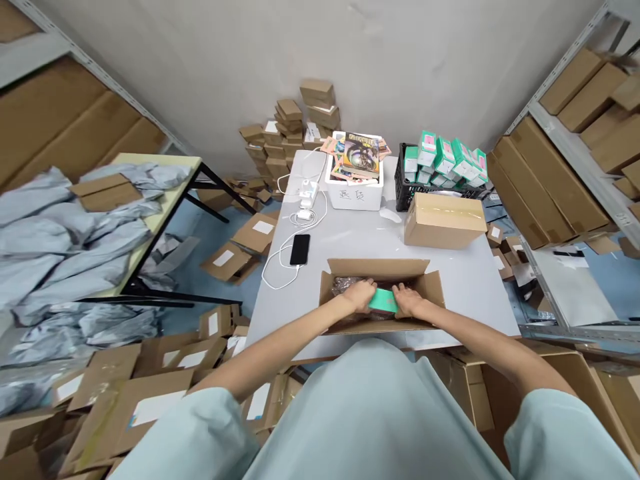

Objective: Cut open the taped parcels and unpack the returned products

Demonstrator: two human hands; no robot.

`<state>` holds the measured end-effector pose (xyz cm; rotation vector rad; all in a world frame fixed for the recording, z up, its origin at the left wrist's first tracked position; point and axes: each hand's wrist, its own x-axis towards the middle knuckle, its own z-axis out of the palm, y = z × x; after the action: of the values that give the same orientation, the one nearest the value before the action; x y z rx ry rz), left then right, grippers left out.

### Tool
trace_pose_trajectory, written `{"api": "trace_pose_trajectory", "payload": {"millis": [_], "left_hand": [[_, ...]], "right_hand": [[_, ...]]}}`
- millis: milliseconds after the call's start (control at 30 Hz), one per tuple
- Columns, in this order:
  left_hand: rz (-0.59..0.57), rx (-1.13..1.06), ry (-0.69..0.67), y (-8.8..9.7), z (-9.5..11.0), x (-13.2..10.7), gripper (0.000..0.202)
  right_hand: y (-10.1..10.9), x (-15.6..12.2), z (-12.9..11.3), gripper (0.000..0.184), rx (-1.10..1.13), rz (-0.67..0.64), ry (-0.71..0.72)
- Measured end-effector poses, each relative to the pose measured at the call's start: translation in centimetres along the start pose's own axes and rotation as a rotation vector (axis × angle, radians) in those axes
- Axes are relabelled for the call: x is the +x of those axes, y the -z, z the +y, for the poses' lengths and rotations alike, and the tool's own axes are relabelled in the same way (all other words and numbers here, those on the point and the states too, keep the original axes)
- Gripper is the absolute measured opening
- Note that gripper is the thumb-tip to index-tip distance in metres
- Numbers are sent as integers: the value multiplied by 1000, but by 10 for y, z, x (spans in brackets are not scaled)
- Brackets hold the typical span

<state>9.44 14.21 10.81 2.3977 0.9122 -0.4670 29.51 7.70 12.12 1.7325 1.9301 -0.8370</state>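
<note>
An open brown cardboard box [430, 283] sits at the near edge of the grey table [350, 240]. Both my hands reach into it. My left hand [359, 294] and my right hand [407, 299] are closed on the two ends of a small green packet [384, 302], held low inside the box. Crinkled clear wrapping [345, 283] shows in the box to the left of the hands.
A closed brown carton [445, 220] lies behind the open box to the right. A black crate [400, 180] holds several green packets [445, 159]. A white foam box [356, 190] carries books, a black phone [299, 249] lies on its cable, and cardboard boxes litter the floor.
</note>
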Motion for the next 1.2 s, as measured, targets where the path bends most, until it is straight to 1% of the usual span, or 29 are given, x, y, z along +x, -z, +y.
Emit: {"api": "trace_pose_trajectory", "payload": {"millis": [33,100,167,200,267,333,367,433,500,533,600,700,767,800,867,933,1000,1100,1133,1200], "left_hand": [[28,-21,-16,11,-2,-10,63],[79,-58,-44,30,-8,-29,66],[157,-126,-72,43,-13,-46,69],[213,-194,-85,47,-16,-53,72],[327,-397,-114,50,-20,-63,79],[392,-633,-140,48,-22,-69,86],[388,-731,-150,46,-23,-71,89],[337,-887,-172,42,-25,-72,92],[296,-965,-183,39,-25,-72,91],[294,-966,-181,38,-25,-71,89],[326,-898,-178,35,-24,-69,86],[394,-698,-187,33,-19,-66,92],[421,-553,-192,35,-12,-63,89],[427,-486,-189,36,-8,-63,81],[430,-377,-181,41,-2,-62,57],[441,-306,-156,44,-1,-66,37],[473,-257,-104,46,-6,-72,33],[550,-217,41,46,-19,-81,36],[555,-210,90,46,-22,-82,37],[517,-202,143,45,-23,-82,39]], "right_hand": [[10,-11,3,94,9,9,8],[30,-35,10,82,27,52,33],[48,-62,15,67,39,115,50],[56,-75,16,61,49,162,52],[70,-99,18,54,72,276,43],[78,-120,20,53,96,388,30],[81,-129,21,53,108,432,28],[82,-144,24,53,132,487,29],[79,-155,28,50,155,521,23],[77,-159,30,50,163,530,14],[72,-165,35,51,178,549,-5],[68,-169,43,56,225,577,1],[68,-169,47,59,278,578,34],[69,-168,49,61,313,572,54],[68,-166,52,62,392,558,83],[66,-166,56,61,456,548,83],[62,-167,62,61,497,542,56],[56,-174,74,62,581,541,2],[55,-176,78,61,619,549,-16],[55,-181,83,61,711,562,-40]]}}
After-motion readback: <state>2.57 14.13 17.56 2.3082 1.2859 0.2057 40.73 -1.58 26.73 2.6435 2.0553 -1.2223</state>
